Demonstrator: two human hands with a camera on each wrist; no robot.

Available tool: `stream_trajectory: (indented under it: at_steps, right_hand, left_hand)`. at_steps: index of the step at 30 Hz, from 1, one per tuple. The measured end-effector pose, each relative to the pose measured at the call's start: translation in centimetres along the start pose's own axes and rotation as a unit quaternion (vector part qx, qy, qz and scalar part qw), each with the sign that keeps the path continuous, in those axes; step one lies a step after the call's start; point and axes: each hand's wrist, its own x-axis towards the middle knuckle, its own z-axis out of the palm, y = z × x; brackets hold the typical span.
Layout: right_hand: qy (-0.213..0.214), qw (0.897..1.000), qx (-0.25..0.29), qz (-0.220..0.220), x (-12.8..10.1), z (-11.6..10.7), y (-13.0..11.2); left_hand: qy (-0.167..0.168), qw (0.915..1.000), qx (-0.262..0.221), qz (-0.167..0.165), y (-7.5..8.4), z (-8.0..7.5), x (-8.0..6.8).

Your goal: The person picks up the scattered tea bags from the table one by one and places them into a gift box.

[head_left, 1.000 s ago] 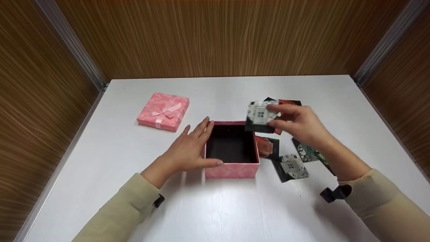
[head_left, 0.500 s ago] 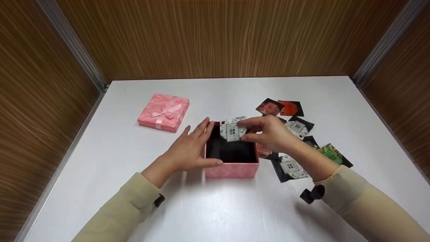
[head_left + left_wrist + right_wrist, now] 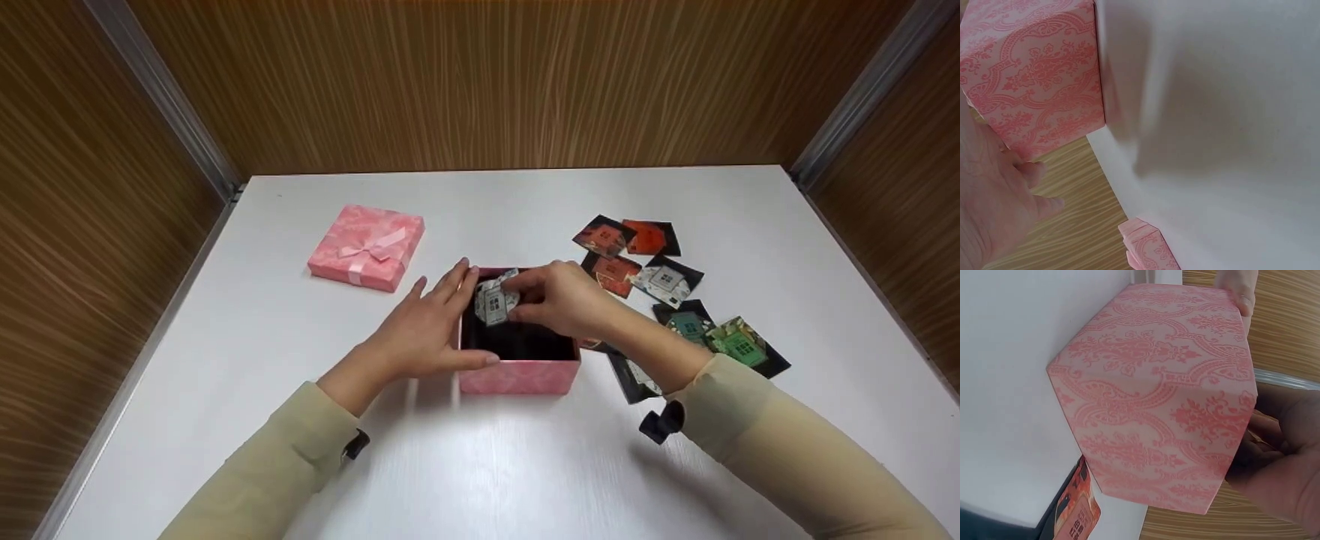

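Two hands work at the open pink box (image 3: 517, 375). The right hand (image 3: 562, 300) reaches over the box's opening and pinches a small grey-and-white packet (image 3: 495, 302) in its fingertips, just inside the rim. The left hand (image 3: 424, 330) lies open, fingers straight against the box's left wall. More packets (image 3: 664, 281) lie right of the box; a pink lid (image 3: 366, 247) rests beyond it to the left.

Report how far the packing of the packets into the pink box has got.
Done: the lid lies off to the side, and the box stands open. In hand: the right hand holds one packet over the box, while the left hand steadies its side. Left: loose packets lie on the table.
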Motion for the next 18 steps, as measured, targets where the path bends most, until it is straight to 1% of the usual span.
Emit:
stream_trajectory:
  at_steps: [7,13,18]
  right_hand:
    - [-0.018,1.000,-0.024,-0.002,1.4,1.0,0.3]
    - [-0.043,0.999,-0.013,0.000,2.0,1.9,0.7]
    - [-0.062,0.998,-0.013,-0.004,2.3,2.0,0.6]
  left_hand:
    - [-0.003,1.0000,0.003,0.002,-0.1,0.1,0.1]
    - [0.001,0.9999,0.008,0.007,-0.2,0.2,0.1]
    - [0.005,0.9999,0.006,0.008,-0.2,0.1,0.0]
